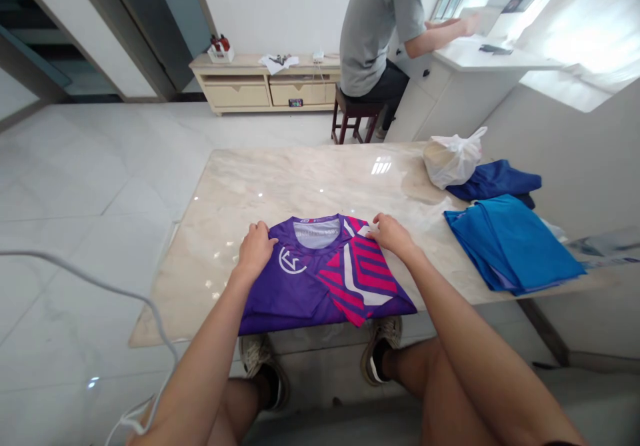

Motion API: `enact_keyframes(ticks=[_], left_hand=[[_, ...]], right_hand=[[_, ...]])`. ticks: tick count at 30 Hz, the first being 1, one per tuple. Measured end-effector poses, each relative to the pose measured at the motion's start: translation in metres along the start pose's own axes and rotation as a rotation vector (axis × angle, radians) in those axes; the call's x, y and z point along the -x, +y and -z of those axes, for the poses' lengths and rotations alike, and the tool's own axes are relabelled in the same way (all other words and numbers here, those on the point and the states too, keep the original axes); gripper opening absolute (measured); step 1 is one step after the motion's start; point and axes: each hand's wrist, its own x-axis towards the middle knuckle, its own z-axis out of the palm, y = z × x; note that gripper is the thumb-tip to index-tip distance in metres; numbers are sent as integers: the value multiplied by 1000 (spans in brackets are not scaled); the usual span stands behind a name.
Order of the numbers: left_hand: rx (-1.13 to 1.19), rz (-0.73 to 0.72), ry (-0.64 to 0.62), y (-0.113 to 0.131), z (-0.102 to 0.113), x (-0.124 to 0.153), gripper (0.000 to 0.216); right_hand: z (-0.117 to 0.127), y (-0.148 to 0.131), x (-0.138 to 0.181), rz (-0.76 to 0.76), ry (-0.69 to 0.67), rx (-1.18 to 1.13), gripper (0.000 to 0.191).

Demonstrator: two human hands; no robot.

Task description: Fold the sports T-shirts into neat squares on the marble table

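Observation:
A purple sports jersey (290,293) with pink stripes and a white emblem lies folded near the table's front edge, its collar facing away from me. Its lower fold reaches the edge. My left hand (256,251) is closed at the jersey's left shoulder, thumb on top and fingers curled at the border. On the opposite shoulder, my right hand (393,234) pinches the striped fabric between thumb and fingers. Both forearms come in from below, one on each side of the jersey.
The marble-patterned table (300,173) carries blue folded cloth (515,243), a darker blue garment (500,179) and a white plastic bag (454,158) at right. A person (375,39) sits on a stool (354,109) beyond. A pale cable (100,278) hangs at left.

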Motion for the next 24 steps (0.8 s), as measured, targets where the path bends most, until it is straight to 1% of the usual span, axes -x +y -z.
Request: enact_keyframes(ticks=[3, 5, 8, 12, 13, 15, 18, 21, 24], left_hand=[[83, 24, -19, 0, -12, -11, 32], [119, 26, -62, -3, -17, -17, 32], [121, 39, -73, -13, -20, -21, 38], [149, 89, 11, -19, -14, -17, 48], [167, 101, 23, -18, -11, -14, 47], [195, 113, 21, -13, -8, -7, 38], [220, 110, 4, -7, -4, 5, 24], [241, 112, -1, -5, -3, 15, 21], [254, 98, -30, -9, 0, 18, 11]], right_hand=[[-3, 2, -8, -30, -22, -106, 56], [-6, 2, -13, -23, -44, -170, 53], [-8, 1, -21, 2, -86, -238, 40], [-3, 0, -21, -7, -129, -328, 19], [0, -1, -19, -10, -130, -348, 16], [5, -3, -13, -8, -128, -372, 13], [9, -5, -1, -13, -105, -383, 16], [6, -7, 10, -35, -48, -377, 17], [-1, -10, 14, -54, 12, -364, 16]])
